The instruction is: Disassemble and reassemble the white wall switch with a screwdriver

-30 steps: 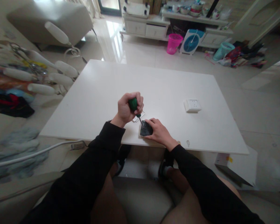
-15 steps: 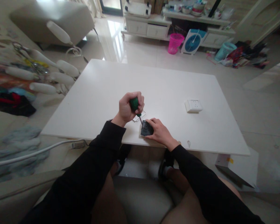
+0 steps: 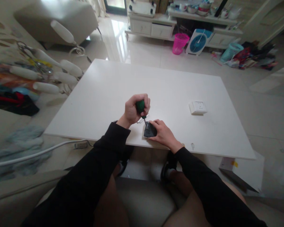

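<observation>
My left hand (image 3: 134, 108) is closed round the green handle of a screwdriver (image 3: 140, 107), held tilted with its shaft pointing down. The tip meets the dark back of a wall socket (image 3: 149, 130), which lies face down near the table's front edge. My right hand (image 3: 164, 134) grips that socket from its right side, thumb and fingers at its edges. Just behind it, partly hidden by my left hand, lies a thin white frame (image 3: 143, 118). Farther right on the table sits a white boxed socket (image 3: 198, 107), holes facing up.
The white table (image 3: 113, 82) spreads out before me. A small pale piece (image 3: 192, 146) lies by its front edge. A white cable (image 3: 61, 145) runs at the left, beside a lamp-like stand with white shades (image 3: 71, 67). A pink basket (image 3: 180, 44) and a blue fan (image 3: 198, 42) stand beyond.
The whole view has shifted slightly. My left hand stays on the screwdriver and has moved slightly right relative to the socket; my right hand keeps its grip.
</observation>
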`<state>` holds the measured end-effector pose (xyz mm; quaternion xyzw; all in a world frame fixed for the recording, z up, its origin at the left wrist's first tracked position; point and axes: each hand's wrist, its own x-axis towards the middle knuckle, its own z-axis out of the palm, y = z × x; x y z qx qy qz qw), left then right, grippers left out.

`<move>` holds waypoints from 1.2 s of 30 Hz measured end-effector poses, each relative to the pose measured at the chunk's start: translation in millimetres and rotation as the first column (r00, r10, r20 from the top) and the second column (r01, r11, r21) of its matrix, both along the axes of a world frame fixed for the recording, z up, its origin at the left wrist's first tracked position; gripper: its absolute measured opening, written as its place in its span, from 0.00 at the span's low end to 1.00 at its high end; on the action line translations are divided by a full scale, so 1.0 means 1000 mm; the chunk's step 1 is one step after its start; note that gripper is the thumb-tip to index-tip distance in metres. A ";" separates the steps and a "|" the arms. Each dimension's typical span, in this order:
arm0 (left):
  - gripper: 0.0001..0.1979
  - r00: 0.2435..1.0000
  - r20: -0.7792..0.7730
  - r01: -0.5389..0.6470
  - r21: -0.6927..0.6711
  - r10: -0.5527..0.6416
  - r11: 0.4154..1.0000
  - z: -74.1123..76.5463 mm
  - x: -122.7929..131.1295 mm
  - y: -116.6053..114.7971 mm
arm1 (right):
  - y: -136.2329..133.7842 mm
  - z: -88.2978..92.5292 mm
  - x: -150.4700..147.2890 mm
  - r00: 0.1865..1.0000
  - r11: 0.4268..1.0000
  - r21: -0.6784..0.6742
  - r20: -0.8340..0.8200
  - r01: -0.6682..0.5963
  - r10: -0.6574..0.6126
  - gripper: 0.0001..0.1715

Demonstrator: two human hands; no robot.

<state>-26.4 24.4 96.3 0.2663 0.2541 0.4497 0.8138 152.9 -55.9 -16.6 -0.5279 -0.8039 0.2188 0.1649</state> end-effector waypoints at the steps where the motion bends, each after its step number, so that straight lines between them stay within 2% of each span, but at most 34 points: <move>1: 0.23 1.000 -0.001 0.002 0.006 -0.002 1.000 -0.001 0.000 0.000 | 0.000 -0.001 0.000 1.000 1.000 0.001 -0.002 -0.001 0.001 0.47; 5: 0.21 1.000 -0.009 0.007 0.021 -0.006 1.000 -0.003 0.003 0.001 | 0.001 -0.004 0.002 1.000 1.000 -0.003 -0.007 -0.008 0.008 0.47; 11: 0.20 0.996 -0.072 0.072 0.169 -0.060 0.983 -0.009 0.008 0.004 | 0.003 -0.009 0.004 1.000 1.000 -0.014 -0.025 -0.002 0.001 0.49; 20: 0.18 0.988 -0.128 0.131 0.407 -0.086 0.904 -0.013 0.004 0.002 | 0.003 -0.007 0.004 0.999 1.000 -0.012 -0.035 -0.007 0.007 0.47; 31: 0.16 0.957 -0.249 0.259 0.511 -0.147 0.820 -0.018 0.010 -0.005 | 0.003 -0.009 0.004 1.000 1.000 -0.012 -0.027 0.001 -0.001 0.44; 36: 0.14 0.956 -0.235 0.274 0.500 -0.175 0.821 -0.019 0.011 -0.006 | 0.003 -0.010 0.004 0.999 1.000 -0.013 -0.041 -0.002 0.002 0.43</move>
